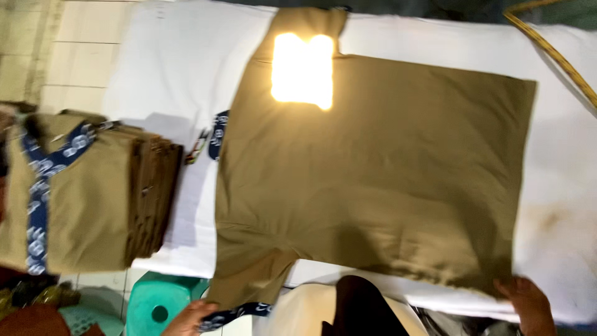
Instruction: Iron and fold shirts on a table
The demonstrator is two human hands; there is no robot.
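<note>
A khaki shirt (373, 168) lies spread flat, back side up, on a white padded table (180, 68). Its sleeves have dark blue patterned cuffs, and a bright patch of light falls on the cloth near the far sleeve. My left hand (189, 317) grips the near sleeve at its blue cuff (239, 311), below the table's front edge. My right hand (528, 302) pinches the shirt's hem corner at the near right. Only part of each hand shows at the bottom of the view.
A stack of folded khaki shirts (87, 193) with blue patterned trim sits at the left. A green plastic stool (158, 305) stands on the tiled floor below it. A yellow cord (550, 46) crosses the table's far right corner.
</note>
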